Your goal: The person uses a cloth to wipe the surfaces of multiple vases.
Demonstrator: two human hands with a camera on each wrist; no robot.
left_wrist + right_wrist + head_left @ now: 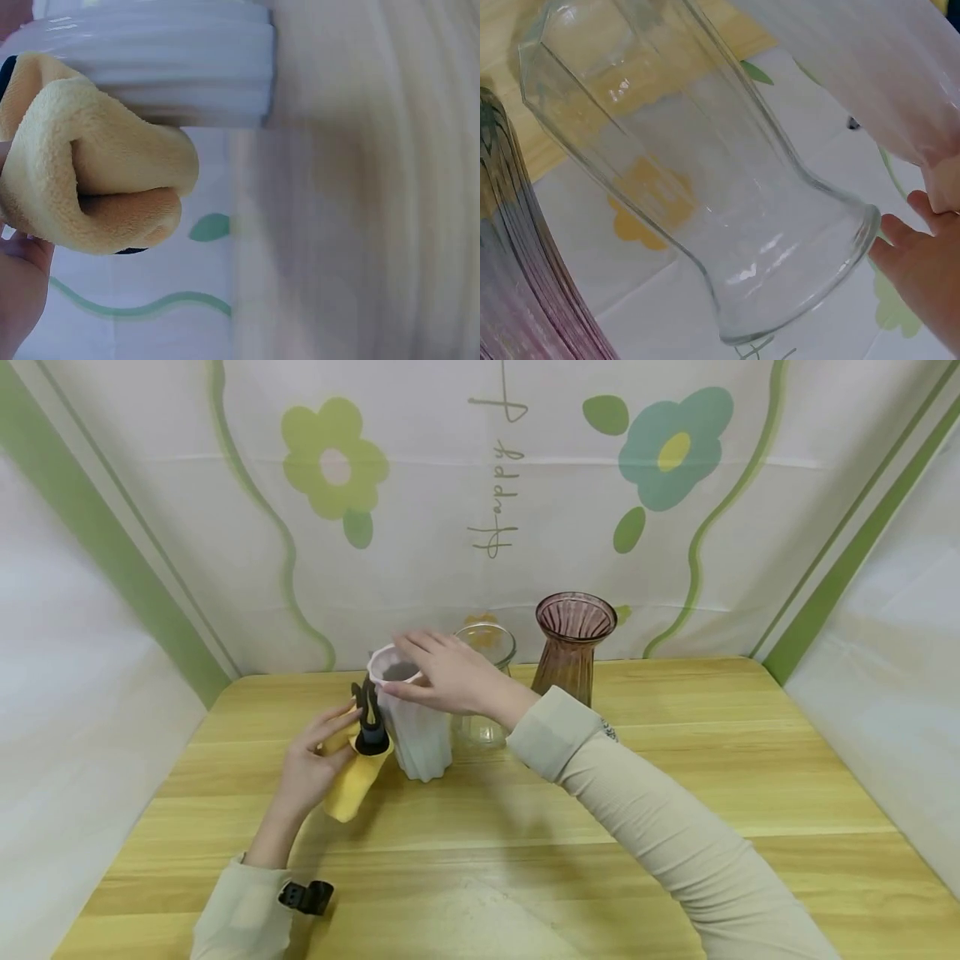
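Observation:
My left hand grips a folded yellow plush cloth with black edging, just left of a white fluted vase. In the left wrist view the bunched cloth lies close against the vase's side. Over the vase's mouth reaches my right hand, thumb and fingers spread and fairly straight; its fingertips blur in the head view. The right wrist view has those fingers by the vase's rim, whose pinkish side shows; firm contact is unclear.
Right behind my right hand stands a clear glass vase, partly covered by it. Farther right is a purple ribbed glass vase, its base hidden by my forearm. All stand on a wood-grain table before a flowered cloth backdrop.

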